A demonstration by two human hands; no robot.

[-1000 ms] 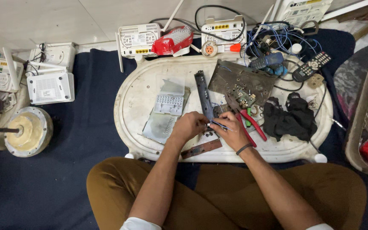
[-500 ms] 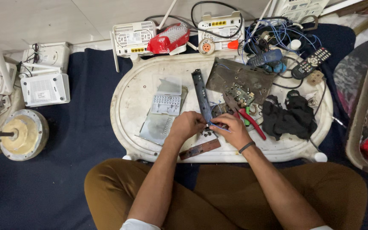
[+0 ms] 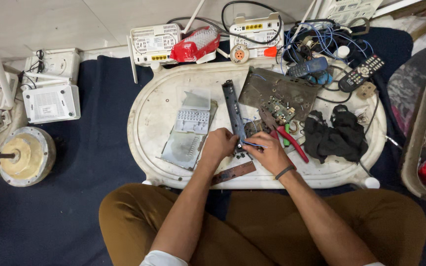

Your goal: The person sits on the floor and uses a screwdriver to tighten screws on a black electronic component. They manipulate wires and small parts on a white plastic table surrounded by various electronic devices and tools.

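hands meet at the near middle of a white oval plastic tray-table [image 3: 173, 88] that stands on a dark blue floor cloth [image 3: 99, 148]. the left hand [image 3: 219, 146] is curled, its fingers pressed on the near end of a long narrow black plastic strip [image 3: 233, 109], which lies on the table and points away from the person. the right hand [image 3: 268, 153], with a dark band at the wrist, has its fingers pinched narrow on a thin blue wire [image 3: 253, 144]; this wire runs from the fingertips toward the near end of the strip. i cannot tell if the wire is joined to the strip. the two hands are just beside each other, almost touching.

left of the left hand lies a grey flat metal cover with a pale keypad panel [image 3: 187, 130]. a brown narrow circuit board strip [image 3: 233, 172] lies near the table edge, under the wrists. just right of the right hand are red-handled pliers [image 3: 288, 140], and beyond them a small green circuit board [image 3: 279, 109] rests on a dark flat metal plate [image 3: 277, 88]. a crumpled black cloth [image 3: 335, 135] lies further right. at the far edge are two white router boxes [image 3: 155, 43], a red plastic packet [image 3: 195, 43], a black remote control [image 3: 362, 72] and tangled blue wires [image 3: 329, 37]. on the floor at left stands a round cream motor part [image 3: 25, 155].
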